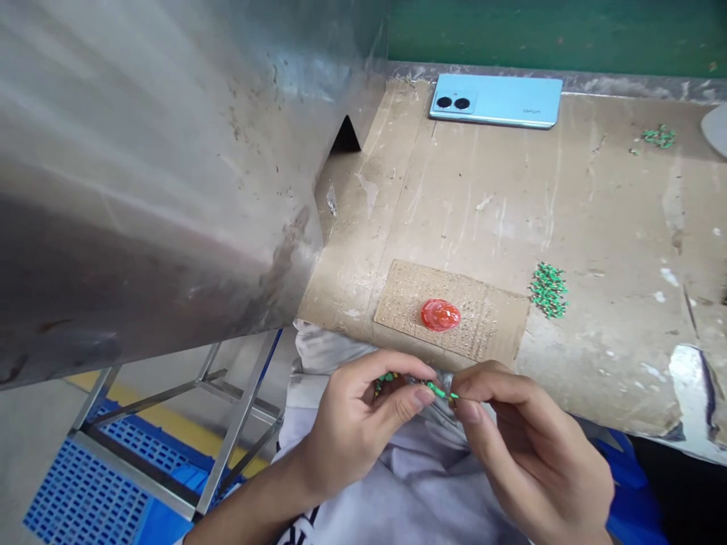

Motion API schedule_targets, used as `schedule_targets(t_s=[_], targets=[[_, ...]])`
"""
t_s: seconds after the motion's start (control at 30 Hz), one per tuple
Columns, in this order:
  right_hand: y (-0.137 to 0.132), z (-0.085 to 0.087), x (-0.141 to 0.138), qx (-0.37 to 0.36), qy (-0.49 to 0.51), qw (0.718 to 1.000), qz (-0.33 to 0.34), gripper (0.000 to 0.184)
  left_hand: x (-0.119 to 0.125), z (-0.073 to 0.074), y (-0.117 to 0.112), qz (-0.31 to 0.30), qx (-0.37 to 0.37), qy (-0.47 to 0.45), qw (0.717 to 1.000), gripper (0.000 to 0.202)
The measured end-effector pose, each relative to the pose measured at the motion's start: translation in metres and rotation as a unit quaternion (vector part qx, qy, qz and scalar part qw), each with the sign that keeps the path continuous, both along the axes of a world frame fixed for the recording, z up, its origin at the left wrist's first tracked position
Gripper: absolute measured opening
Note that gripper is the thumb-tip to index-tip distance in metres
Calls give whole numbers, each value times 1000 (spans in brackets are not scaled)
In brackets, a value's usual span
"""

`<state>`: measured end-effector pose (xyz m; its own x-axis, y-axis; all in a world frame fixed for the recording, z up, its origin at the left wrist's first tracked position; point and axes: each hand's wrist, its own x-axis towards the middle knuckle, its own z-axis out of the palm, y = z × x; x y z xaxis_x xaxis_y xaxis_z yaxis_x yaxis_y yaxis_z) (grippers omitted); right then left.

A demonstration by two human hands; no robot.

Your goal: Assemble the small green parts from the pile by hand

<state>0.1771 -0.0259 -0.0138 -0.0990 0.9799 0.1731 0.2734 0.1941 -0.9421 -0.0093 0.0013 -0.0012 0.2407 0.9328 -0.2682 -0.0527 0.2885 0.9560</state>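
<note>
Stained cardboard-covered table point(482, 212), green panel point(556, 34) far side. Metal sheet point(153, 174) blocks left. Phone point(500, 110) far; red blob point(441, 315) on cardboard piece point(488, 325) near; green pile point(548, 290) right. Left hand point(355, 424) holds small green pieces point(436, 390), right hand point(534, 439) pinches one, both at near edge.

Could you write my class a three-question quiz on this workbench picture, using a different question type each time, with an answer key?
1. Open: What sits on the small rectangular tan cardboard piece?
2. True or false: The light-blue rectangular phone lies with its camera side up.
3. Multiple choice: What is the main colour of the small slim pieces held by the bare left hand and bare right hand? A) white B) green C) purple

Key: 1: a glossy red oval object; 2: true; 3: B.
</note>
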Motion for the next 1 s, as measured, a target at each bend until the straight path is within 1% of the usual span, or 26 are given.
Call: schedule_targets(t_s=[0.1, 0.23, 0.3, 0.4, 0.5, 0.6, 0.73, 1.0], targets=[[-1, 2, 2, -25, -5, 999, 24, 14, -3, -2, 0, -2, 15, -23, 1000, 5], [1, 6, 6, -55, 7, 998, 34, 13, -6, -4, -3, -32, 11, -40, 999, 8], [2, 9, 7, -72, 6, 996, 51, 11, -7, -5, -4, -42, 13, -34, 998, 9], [5, 13, 7, -102, -3, 992, 78, 8, -7, -6, -6, -42, 34, -12, 998, 7], [6, 16, 5, -118, -7, 990, 77, 8, -7, -7, -6, -38, 71, -2, 997, 10], [6, 16, 4, -122, -5, 990, 73, 8, -7, -8, -6, -39, 103, -9, 994, 18], [5, 16, 6, -122, -9, 989, 78, 7, -8, -8, -5, -44, 120, -3, 992, 24], [9, 16, 7, -103, -10, 991, 83, 8, -10, -8, -4, -43, 147, 15, 988, 27]])
